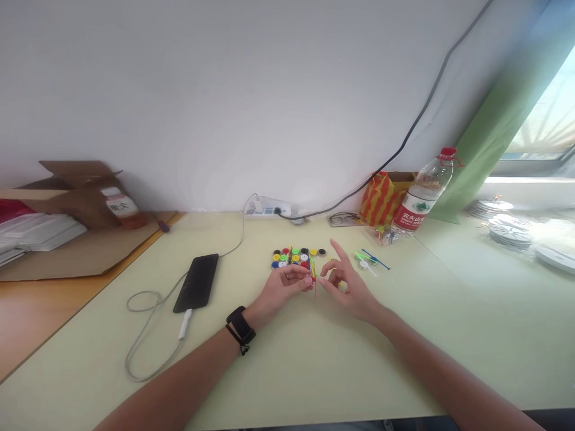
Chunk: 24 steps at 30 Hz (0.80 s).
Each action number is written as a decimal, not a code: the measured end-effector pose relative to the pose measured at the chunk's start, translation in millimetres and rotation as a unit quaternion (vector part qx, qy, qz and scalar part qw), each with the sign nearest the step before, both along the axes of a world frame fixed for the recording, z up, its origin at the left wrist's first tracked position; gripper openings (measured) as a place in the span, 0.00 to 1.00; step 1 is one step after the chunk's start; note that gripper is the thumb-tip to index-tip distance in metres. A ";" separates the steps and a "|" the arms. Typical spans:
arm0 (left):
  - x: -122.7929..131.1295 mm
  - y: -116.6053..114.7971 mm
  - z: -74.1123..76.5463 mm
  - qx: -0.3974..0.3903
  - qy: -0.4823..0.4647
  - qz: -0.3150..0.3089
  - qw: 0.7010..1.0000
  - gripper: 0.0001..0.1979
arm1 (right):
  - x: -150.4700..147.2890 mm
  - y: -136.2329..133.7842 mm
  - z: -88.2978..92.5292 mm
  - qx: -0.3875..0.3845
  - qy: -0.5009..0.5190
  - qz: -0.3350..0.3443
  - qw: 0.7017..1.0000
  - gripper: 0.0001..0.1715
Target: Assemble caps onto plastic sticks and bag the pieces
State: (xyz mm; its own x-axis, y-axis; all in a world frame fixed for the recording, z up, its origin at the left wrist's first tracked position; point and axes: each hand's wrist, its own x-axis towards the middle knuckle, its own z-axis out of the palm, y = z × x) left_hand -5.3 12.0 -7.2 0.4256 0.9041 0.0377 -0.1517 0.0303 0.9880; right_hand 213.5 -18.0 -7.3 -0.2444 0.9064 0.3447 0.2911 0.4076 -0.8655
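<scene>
My left hand (287,284) is closed, thumb against fingers, on a small red plastic piece (314,279) with thin red and green strips sticking out of it. Close on its right side is my right hand (345,284), its index finger stretched up and its thumb and other fingers bent together in a pinch. Whatever lies between those right fingertips is too small to make out. Just beyond my hands, several round coloured discs (295,258) lie in rows, partly hidden by the left hand. Small green, blue and white plastic parts (369,260) lie to the right.
On the left, a black phone (196,284) lies with a white cable (148,329). A power strip (267,208) is against the wall. Back right are glasses (345,218), a striped bag (380,199) and a large water bottle (422,194); stacked white discs (510,230) stand far right.
</scene>
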 end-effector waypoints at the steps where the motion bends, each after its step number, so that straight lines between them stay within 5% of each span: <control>1: 0.0 0.0 -0.3 0.000 -0.001 -0.002 1.000 0.17 | -0.2 -0.2 -1.2 0.008 0.007 -0.003 1.000 0.52; 3: -0.1 -0.1 -0.9 0.000 -0.005 -0.007 1.000 0.16 | 0.0 -0.8 -1.5 0.018 0.015 -0.010 1.000 0.49; 7: -0.5 0.4 -2.2 0.001 -0.009 -0.007 1.000 0.15 | 4.1 -0.1 4.4 -0.019 -0.014 0.028 0.999 0.19; 9: -0.6 0.9 -2.7 -0.001 -0.012 -0.005 1.000 0.16 | 6.3 1.9 7.4 -0.054 -0.028 0.068 0.996 0.31; 11: -0.6 1.2 -2.9 -0.001 -0.016 -0.004 1.000 0.16 | 6.9 4.4 9.0 -0.066 -0.023 0.074 0.995 0.33; 17: -0.2 0.0 -0.5 0.003 -0.007 -0.006 1.000 0.16 | 2.3 5.8 9.8 -0.038 0.042 0.023 0.998 0.14; 24: 0.4 -2.1 2.7 0.008 0.002 -0.020 1.000 0.16 | -2.6 -0.5 12.4 -0.025 0.025 0.024 0.999 0.07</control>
